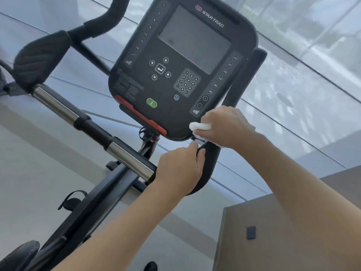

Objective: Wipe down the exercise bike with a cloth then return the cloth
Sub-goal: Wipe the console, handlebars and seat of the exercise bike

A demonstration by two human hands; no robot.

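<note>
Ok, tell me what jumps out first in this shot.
The big black console fills the upper middle, its dark screen above a green button and a red strip. At its lower right corner, the right hand presses a white cloth, while the left hand grips the black handlebar just below.

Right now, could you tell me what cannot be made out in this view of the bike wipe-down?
Head view only:
- Most of the white cloth is hidden inside the right hand.
- The handlebar section under the left hand is covered by its fingers.
- The fine print on the console is too small and blurred to read.
- The seat is cut off by the bottom left edge.
</note>
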